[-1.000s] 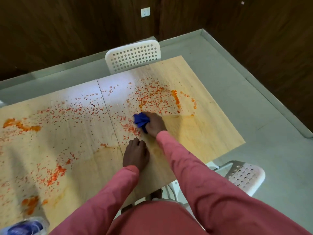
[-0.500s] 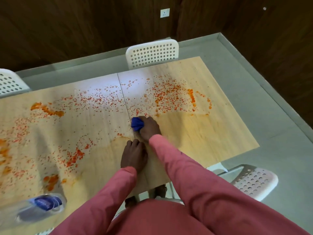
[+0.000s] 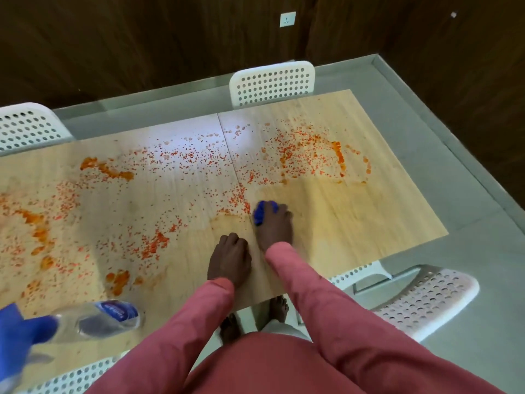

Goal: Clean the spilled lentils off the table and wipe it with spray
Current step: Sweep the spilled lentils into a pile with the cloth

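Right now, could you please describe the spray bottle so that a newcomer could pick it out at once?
Start at the long wooden table strewn with orange lentils and follow its near edge to the left corner. The spray bottle lies there on its side: clear plastic, blue label, blue top, and neither hand touches it.

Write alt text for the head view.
A person's right hand pushes a blue cloth across a wooden table strewn with orange lentils; the left hand rests beside it. A clear spray bottle lies near-left.
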